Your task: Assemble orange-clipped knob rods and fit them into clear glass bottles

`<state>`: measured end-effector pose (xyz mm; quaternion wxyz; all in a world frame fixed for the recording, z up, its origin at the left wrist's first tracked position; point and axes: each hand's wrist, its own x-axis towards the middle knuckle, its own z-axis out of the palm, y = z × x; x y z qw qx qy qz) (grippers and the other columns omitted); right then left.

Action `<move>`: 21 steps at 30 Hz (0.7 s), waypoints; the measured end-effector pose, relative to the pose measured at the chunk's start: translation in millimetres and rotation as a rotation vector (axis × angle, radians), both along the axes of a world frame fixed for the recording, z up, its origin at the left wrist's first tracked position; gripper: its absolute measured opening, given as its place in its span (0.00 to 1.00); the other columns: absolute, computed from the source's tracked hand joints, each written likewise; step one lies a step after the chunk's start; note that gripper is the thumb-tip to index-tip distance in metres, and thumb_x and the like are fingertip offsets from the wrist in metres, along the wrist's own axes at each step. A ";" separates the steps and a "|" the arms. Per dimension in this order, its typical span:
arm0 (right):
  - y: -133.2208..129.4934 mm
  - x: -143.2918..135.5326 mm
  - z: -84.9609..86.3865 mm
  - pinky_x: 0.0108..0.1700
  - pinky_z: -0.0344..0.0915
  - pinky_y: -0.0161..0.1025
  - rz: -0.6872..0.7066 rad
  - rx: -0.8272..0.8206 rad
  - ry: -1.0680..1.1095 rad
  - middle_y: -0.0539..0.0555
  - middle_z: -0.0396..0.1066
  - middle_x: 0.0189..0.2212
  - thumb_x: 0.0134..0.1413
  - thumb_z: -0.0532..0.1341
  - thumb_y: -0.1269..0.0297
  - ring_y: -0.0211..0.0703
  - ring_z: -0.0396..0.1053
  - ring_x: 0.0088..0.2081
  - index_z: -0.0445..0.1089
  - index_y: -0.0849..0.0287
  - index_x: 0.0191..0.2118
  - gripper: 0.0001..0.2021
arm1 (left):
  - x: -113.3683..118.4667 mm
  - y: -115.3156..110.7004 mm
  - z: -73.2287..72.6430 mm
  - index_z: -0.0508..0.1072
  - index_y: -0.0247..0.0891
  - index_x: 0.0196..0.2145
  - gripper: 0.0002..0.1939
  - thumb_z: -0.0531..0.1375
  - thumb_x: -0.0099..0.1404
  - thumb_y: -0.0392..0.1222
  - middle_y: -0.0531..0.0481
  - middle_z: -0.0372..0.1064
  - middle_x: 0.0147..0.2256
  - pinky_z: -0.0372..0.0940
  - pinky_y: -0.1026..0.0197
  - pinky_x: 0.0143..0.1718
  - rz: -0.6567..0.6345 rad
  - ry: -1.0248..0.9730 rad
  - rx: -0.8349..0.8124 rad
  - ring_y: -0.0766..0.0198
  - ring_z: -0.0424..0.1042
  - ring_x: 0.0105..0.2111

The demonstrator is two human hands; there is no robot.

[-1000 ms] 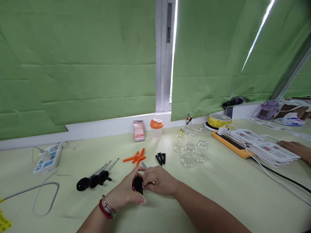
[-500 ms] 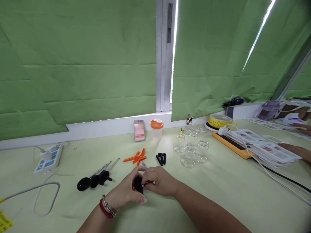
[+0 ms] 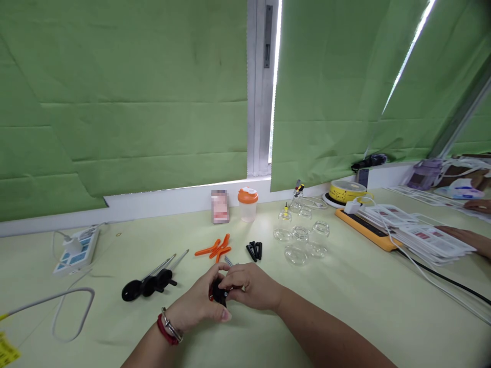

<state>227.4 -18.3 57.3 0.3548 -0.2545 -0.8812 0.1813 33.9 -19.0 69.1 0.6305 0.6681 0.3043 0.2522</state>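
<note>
A small black part sits between my two hands near the table's front. My left hand curls around it from the left, thumb below it. From the right, the fingertips of my right hand press on the same part, beside a small shiny spot. Just beyond my hands are orange plastic pieces, short black pieces and the end of a thin metal rod. Black round parts with metal rods lie to the left of my left hand.
Several clear glass jars stand right of centre. Behind are an orange-lidded cup and a card box. A power strip lies left. An orange-edged power strip, stacked cards and a person's hand are right.
The fingers of my right hand have shifted slightly on the black part, uncovering a little more of it. The other person's hands at the right have moved a little.
</note>
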 end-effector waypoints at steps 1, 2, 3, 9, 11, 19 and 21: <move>-0.1 0.1 -0.3 0.42 0.66 0.35 0.000 -0.003 0.008 0.53 0.74 0.34 0.53 0.61 0.66 0.39 0.71 0.37 0.73 0.56 0.39 0.07 | -0.1 -0.1 -0.2 0.58 0.45 0.51 0.40 0.69 0.41 0.39 0.53 0.60 0.37 0.58 0.52 0.46 -0.001 -0.004 -0.001 0.60 0.62 0.37; 0.0 0.1 -0.9 0.41 0.67 0.35 0.000 -0.005 0.011 0.53 0.74 0.35 0.53 0.61 0.66 0.39 0.71 0.37 0.73 0.56 0.38 0.07 | -0.2 -0.1 -0.3 0.58 0.45 0.51 0.40 0.69 0.41 0.38 0.53 0.60 0.38 0.58 0.52 0.46 0.000 -0.006 -0.003 0.59 0.62 0.38; 0.3 0.1 -1.7 0.41 0.67 0.34 0.000 -0.006 0.009 0.53 0.74 0.35 0.53 0.61 0.65 0.38 0.71 0.37 0.74 0.57 0.37 0.06 | -0.3 -0.2 -0.3 0.58 0.45 0.51 0.39 0.68 0.42 0.38 0.52 0.60 0.38 0.58 0.52 0.46 0.001 -0.004 -0.005 0.58 0.62 0.39; 2.0 -0.2 -4.5 0.39 0.67 0.33 0.008 0.008 0.037 0.51 0.72 0.28 0.51 0.61 0.69 0.37 0.70 0.33 0.72 0.58 0.27 0.04 | -0.8 0.0 0.2 0.57 0.45 0.52 0.40 0.68 0.42 0.38 0.52 0.60 0.37 0.58 0.52 0.46 -0.002 0.030 -0.001 0.57 0.63 0.39; 1.7 -0.1 -4.0 0.39 0.67 0.34 0.008 0.006 0.050 0.51 0.72 0.29 0.51 0.62 0.68 0.38 0.70 0.34 0.72 0.58 0.29 0.02 | -0.7 0.2 0.3 0.57 0.45 0.52 0.40 0.68 0.43 0.39 0.53 0.60 0.37 0.58 0.52 0.47 -0.009 0.037 0.006 0.58 0.62 0.39; 2.6 -0.5 -4.6 0.39 0.67 0.33 0.005 0.022 -0.012 0.51 0.73 0.30 0.52 0.61 0.69 0.37 0.71 0.34 0.72 0.58 0.28 0.04 | -1.1 1.6 -3.1 0.56 0.46 0.53 0.41 0.68 0.43 0.43 0.52 0.60 0.39 0.58 0.50 0.47 -0.026 0.055 0.042 0.58 0.63 0.40; 2.6 -0.4 -4.5 0.39 0.67 0.33 -0.001 0.022 -0.009 0.51 0.73 0.29 0.51 0.62 0.69 0.38 0.71 0.34 0.71 0.58 0.28 0.03 | -1.3 1.8 -3.1 0.56 0.46 0.53 0.41 0.68 0.43 0.43 0.52 0.60 0.39 0.58 0.50 0.47 -0.029 0.052 0.043 0.58 0.63 0.39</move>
